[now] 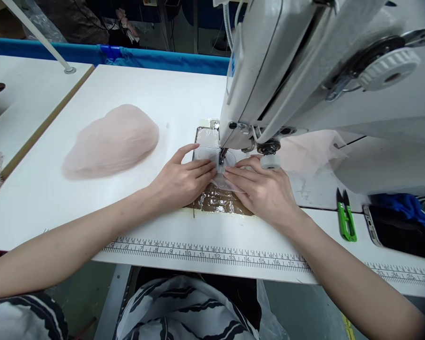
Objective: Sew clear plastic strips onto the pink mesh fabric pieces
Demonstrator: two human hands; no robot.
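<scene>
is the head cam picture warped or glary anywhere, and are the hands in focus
Head view: the wide-angle lens slightly bows the printed ruler; even light, faint shadows under the left hand and right hand, both sharp; small glints on the taped clear film; the sewing machine looms large near the lens.

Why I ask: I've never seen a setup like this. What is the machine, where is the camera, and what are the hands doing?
The picture comes from a camera on the person's head, looking down. The big white thing is a sewing machine on a white table. The left hand and right hand lie flat, pressing a sheer piece by the needle; nothing is gripped. Left of them lies a pink fabric pile; to the right, green snips and a phone.
</scene>
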